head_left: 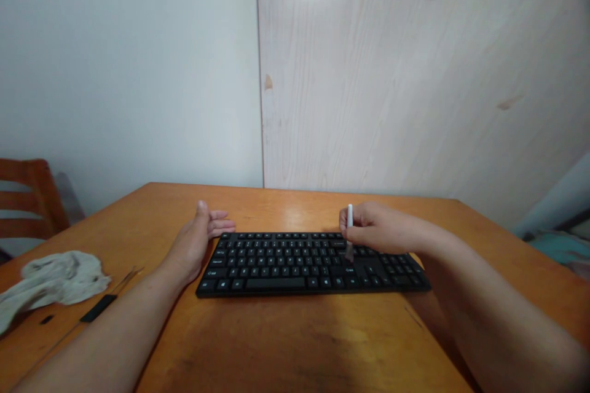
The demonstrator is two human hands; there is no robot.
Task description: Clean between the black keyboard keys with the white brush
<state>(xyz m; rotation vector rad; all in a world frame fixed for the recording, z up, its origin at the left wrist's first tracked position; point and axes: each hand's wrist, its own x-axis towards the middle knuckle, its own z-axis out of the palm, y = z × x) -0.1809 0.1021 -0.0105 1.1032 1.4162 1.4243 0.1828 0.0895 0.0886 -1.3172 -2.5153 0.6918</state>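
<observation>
A black keyboard (276, 264) lies flat on the wooden table, its space bar side toward me. At its left end rests my left hand (196, 239), thumb up and fingers stretched out past the back left corner, holding nothing. My right hand (369, 227) is over the right part of the keys, closed around a small brush (350, 216) with a white handle. The brush's bristles point down and touch or nearly touch the keys near the right shift and enter area. Part of the number pad side is hidden behind my right hand.
On the left of the wooden table (286, 344) lie a crumpled whitish cloth (69, 279), a thin cable with a black block (98, 307) and a small black piece (47, 320). A wooden chair (32, 196) stands beyond the left edge. A wall (138, 73) and wood-grain panel (391, 73) rise behind.
</observation>
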